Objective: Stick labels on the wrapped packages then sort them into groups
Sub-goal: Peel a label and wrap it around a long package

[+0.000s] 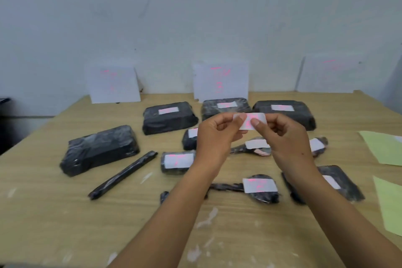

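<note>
A small white label (258, 118) with pink writing is held up above the table's middle. My left hand (217, 135) pinches its left end and my right hand (287, 137) pinches its right part. Several black wrapped packages lie on the wooden table (54, 213). Most carry white labels, such as the block (169, 118) and the small pack (177, 162). The large block (100, 150) at the left and the long thin stick (124, 174) bear no label. A spoon-shaped package (258, 189) lies between my forearms.
Three white paper signs with pink writing lean on the wall: left sign (113, 84), middle sign (220, 80), right sign (328, 74). Pale green backing sheets (385, 148) lie at the table's right edge. White paint marks spot the near tabletop.
</note>
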